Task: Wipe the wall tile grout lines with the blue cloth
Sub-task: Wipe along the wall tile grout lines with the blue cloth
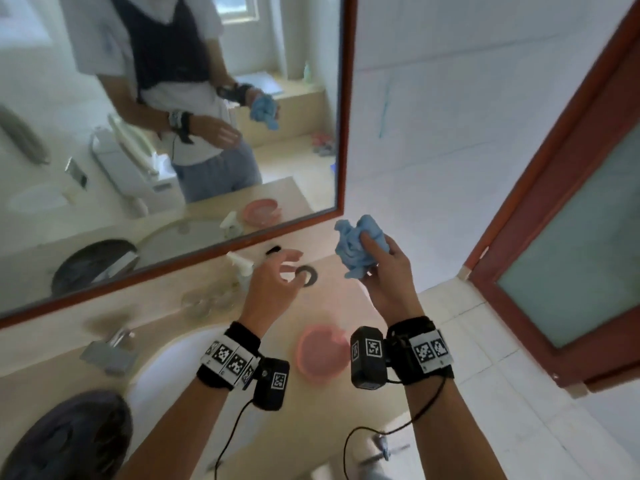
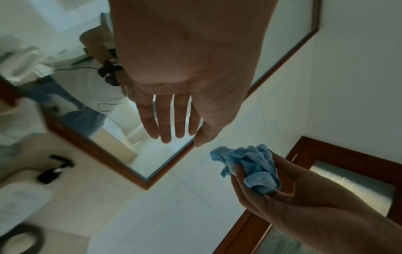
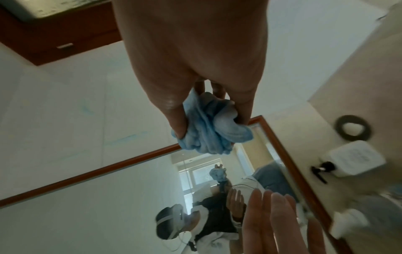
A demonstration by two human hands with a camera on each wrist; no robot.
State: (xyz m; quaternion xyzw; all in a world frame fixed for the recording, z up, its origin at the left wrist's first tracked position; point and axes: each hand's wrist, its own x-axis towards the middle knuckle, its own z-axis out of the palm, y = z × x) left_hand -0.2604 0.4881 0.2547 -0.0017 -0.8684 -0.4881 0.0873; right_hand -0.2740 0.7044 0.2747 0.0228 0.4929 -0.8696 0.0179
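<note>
My right hand holds a crumpled blue cloth bunched between thumb and fingers, raised in front of the white tiled wall just right of the mirror's lower corner. The right wrist view shows the blue cloth squeezed in the fingers, and the left wrist view shows the cloth in that palm. Faint blue streaks mark the wall's grout lines. My left hand hovers beside it over the counter with relaxed, spread fingers, holding nothing.
A wood-framed mirror fills the left. Below lie a beige counter with a sink, tap, pump bottle, grey ring and pink dish. A red-brown door with frosted glass stands right.
</note>
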